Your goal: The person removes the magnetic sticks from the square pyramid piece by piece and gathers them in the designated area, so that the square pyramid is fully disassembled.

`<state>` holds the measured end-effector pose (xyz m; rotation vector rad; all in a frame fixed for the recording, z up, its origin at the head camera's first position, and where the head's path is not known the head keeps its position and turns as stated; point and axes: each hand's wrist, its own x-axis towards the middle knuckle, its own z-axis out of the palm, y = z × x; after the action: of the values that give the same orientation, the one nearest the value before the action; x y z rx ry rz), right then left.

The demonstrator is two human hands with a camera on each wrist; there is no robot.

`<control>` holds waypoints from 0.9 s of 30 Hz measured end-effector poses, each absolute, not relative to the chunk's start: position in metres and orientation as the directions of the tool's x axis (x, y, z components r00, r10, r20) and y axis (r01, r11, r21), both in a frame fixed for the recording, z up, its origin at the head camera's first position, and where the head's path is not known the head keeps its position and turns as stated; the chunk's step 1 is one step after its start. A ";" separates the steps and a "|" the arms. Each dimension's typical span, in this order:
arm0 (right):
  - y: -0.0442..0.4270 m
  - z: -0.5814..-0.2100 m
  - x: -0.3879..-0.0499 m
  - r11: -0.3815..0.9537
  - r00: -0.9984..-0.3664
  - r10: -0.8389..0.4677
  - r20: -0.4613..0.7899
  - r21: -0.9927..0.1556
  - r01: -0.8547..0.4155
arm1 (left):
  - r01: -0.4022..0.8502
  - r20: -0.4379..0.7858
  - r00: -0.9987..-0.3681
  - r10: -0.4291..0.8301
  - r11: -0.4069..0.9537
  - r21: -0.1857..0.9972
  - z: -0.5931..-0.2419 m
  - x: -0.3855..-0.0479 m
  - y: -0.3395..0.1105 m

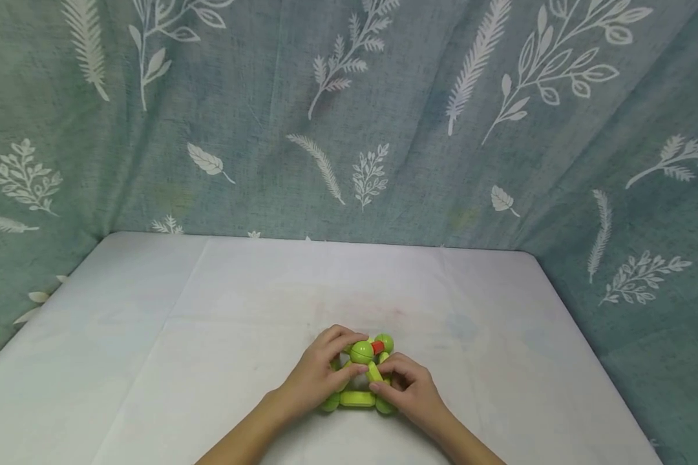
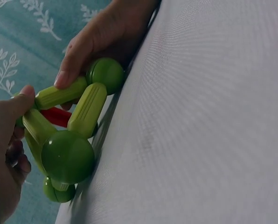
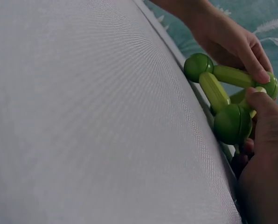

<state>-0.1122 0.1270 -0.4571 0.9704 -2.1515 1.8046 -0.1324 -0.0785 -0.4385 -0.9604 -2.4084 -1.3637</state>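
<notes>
A small frame of green balls and yellow-green rods stands on the white table in the head view, a toy building set by its look. My left hand holds the raised green ball between fingers and thumb. With thumb and fingers, my right hand pinches the slanting yellow-green rod below that ball. A red rod runs from the raised ball toward another ball behind. Along the front, a rod joins two lower balls. In the left wrist view, a large green ball faces the camera.
The white-covered table stretches out around the hands, with faint stains behind the frame. A blue-green curtain with white leaf prints hangs behind the table and along its sides.
</notes>
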 end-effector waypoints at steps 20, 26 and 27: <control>0.134 -0.453 -0.112 0.172 -0.830 -0.269 0.489 -0.823 -0.541 | 0.683 0.539 -0.726 0.426 0.354 0.639 -0.434 -0.135 -0.089; 0.138 -0.477 -0.117 0.103 -0.849 -0.286 0.444 -0.867 -0.488 | 0.607 0.408 -0.773 0.486 0.379 0.699 -0.426 -0.135 -0.095; 0.138 -0.478 -0.117 0.088 -0.847 -0.296 0.442 -0.870 -0.484 | 0.600 0.397 -0.776 0.490 0.380 0.704 -0.425 -0.135 -0.095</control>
<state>-0.1175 0.1379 -0.4783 0.7972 -2.1999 1.8607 -0.1347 -0.0954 -0.4252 -0.9958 -2.5057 -1.3582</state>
